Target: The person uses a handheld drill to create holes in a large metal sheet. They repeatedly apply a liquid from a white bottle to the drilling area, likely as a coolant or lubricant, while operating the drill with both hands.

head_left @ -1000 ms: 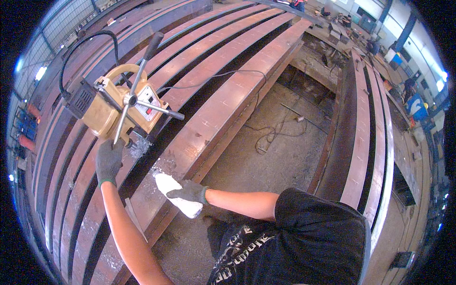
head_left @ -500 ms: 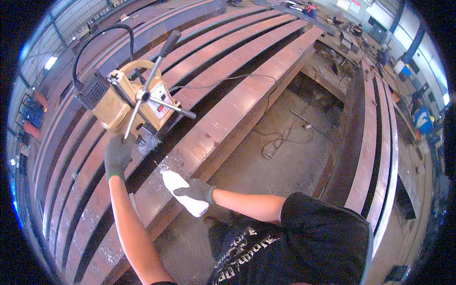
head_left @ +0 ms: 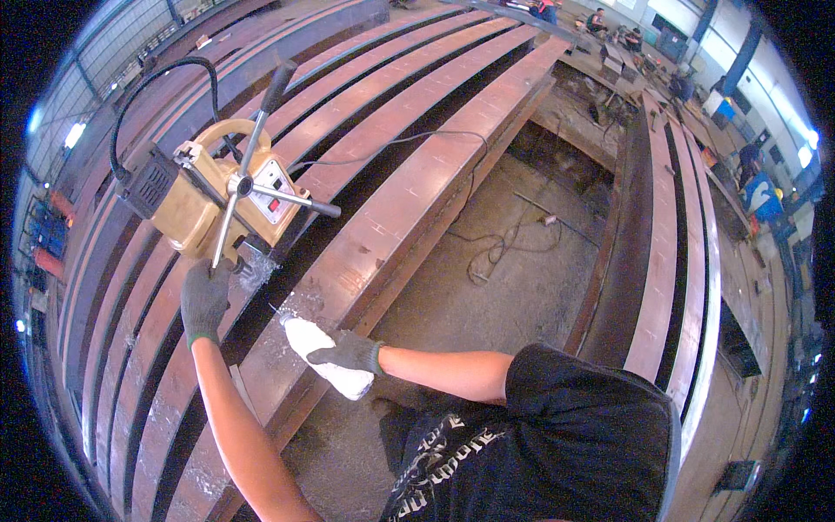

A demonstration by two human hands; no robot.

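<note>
A tan magnetic drill press (head_left: 196, 204) with a black cable loop stands on the steel beams at the left. Its three-spoke feed handle (head_left: 239, 185) sticks out on the near side. My left hand (head_left: 205, 304), in a dark grey glove, is closed round the end of the lowest spoke and hides its grip. Curled metal shavings (head_left: 257, 268) lie under the drill head. My right hand (head_left: 350, 351), also gloved, is wrapped round a white squeeze bottle (head_left: 317, 348). The bottle is tilted, its thin nozzle pointing up and left toward the drill, apart from it.
Long rust-brown steel beams (head_left: 391, 213) run away from me with dark gaps between them. A thin cord crosses them from the drill. Another cable (head_left: 496, 257) lies coiled on the floor. More beams (head_left: 657, 287) stand at the right. Several people (head_left: 597, 21) are far off.
The whole view has shifted a little, so the drill and beams sit further left. Both hands keep their hold, with little movement relative to the drill.
</note>
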